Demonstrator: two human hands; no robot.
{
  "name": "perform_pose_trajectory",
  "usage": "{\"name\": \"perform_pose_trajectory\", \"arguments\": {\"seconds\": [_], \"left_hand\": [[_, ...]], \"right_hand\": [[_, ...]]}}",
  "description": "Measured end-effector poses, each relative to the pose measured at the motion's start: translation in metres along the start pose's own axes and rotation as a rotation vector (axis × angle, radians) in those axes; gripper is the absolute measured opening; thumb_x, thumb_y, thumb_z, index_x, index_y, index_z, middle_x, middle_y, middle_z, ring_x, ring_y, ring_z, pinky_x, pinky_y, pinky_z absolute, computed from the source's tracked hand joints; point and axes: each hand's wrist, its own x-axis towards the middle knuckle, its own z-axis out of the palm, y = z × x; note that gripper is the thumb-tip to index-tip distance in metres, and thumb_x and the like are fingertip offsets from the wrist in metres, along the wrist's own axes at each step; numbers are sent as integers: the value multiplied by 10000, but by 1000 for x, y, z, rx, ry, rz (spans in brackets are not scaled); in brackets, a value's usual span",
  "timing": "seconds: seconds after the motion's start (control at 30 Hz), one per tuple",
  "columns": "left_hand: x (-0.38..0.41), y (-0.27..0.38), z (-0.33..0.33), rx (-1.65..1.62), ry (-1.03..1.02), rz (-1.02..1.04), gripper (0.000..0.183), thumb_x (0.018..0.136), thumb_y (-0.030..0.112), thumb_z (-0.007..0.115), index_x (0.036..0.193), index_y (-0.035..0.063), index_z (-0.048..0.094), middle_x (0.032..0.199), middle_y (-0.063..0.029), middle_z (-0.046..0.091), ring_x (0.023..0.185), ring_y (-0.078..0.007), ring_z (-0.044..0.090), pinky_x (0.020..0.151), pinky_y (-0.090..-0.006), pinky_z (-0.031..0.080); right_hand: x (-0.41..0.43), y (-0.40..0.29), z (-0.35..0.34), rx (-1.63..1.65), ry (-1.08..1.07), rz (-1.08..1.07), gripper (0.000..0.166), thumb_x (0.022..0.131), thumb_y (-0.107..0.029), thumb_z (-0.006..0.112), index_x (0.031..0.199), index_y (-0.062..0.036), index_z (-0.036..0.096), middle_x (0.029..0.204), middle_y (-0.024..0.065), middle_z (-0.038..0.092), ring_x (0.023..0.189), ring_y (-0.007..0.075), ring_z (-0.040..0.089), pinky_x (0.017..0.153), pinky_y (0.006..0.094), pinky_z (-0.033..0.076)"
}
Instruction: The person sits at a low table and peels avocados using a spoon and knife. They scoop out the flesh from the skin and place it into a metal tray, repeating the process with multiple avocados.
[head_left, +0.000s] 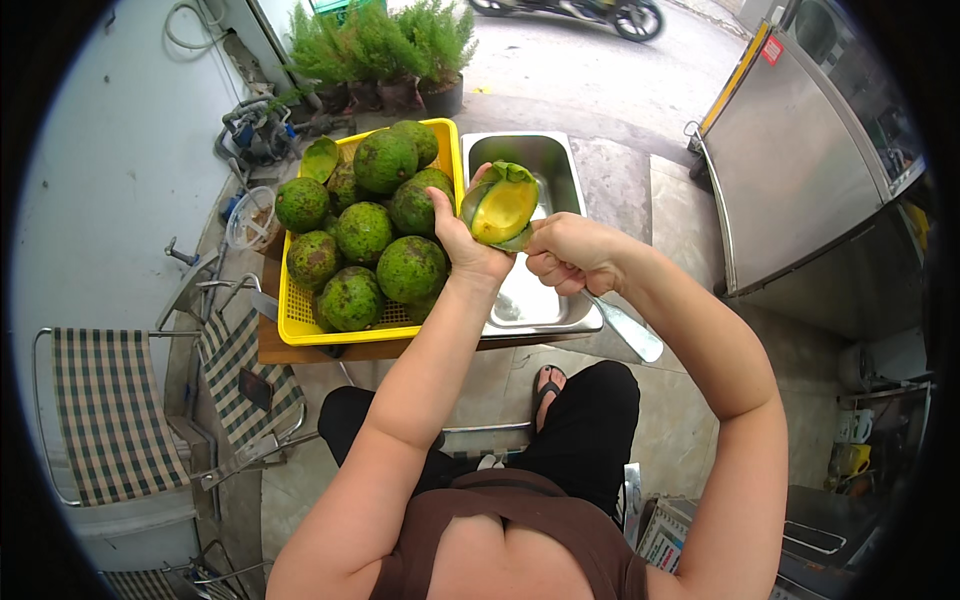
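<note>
A peeled-looking avocado half (504, 211) with yellow flesh and a hollow where the stone sat rests in my left hand (474, 246), above the steel basin (592, 321). Strips of its green skin hang loose around the edge. With thumb and fingers my right hand (571, 253) touches the skin at the lower right of the half. The same hand grips a metal utensil (628, 330), perhaps a spoon; its broad flat end sticks out below the fist and the rest is hidden. Whole green avocados (411, 268) fill a yellow plastic basket (360, 337) to the left.
Basket and basin sit on a low wooden table (277, 351). An empty avocado skin (320, 159) lies in the basket's far corner. Checked folding chairs (112, 412) stand left, a phone (256, 390) on one. A steel cabinet (795, 157) is at right; potted plants (382, 52) stand beyond.
</note>
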Motion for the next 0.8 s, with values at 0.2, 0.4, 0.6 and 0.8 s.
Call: {"name": "perform_pose_trajectory", "arguments": {"seconds": [0.2,0.4,0.6,0.8], "left_hand": [[2,0,-1,64,-46,20,750,814,703,286,1138,55,484,1089,-99,546,1024,-250,521,879,-396,428],[10,-1,-3,153,8,156,741,855,656,255,1091,10,530,1041,-107,573,991,-229,543,869,-350,439],[10,0,-1,153,72,244,733,881,619,241,1080,-21,538,1049,-119,578,975,-219,551,874,-339,438],[-16,21,0,27,5,201,706,870,579,336,1135,-56,492,1129,-190,544,1072,-302,509,982,-441,364]], "right_hand": [[5,0,-7,51,-62,48,112,821,-33,367,756,-121,346,529,-59,288,408,24,187,332,194,138],[-2,2,-9,82,-20,29,128,832,-39,374,746,-124,334,524,-60,287,405,23,187,331,194,134],[-15,-8,-18,-20,76,-64,223,812,-30,381,620,-132,333,509,-45,308,401,40,211,337,213,140],[-11,-19,-49,-38,246,-70,208,801,-31,388,623,-132,348,510,-44,337,400,35,222,341,204,148]]}}
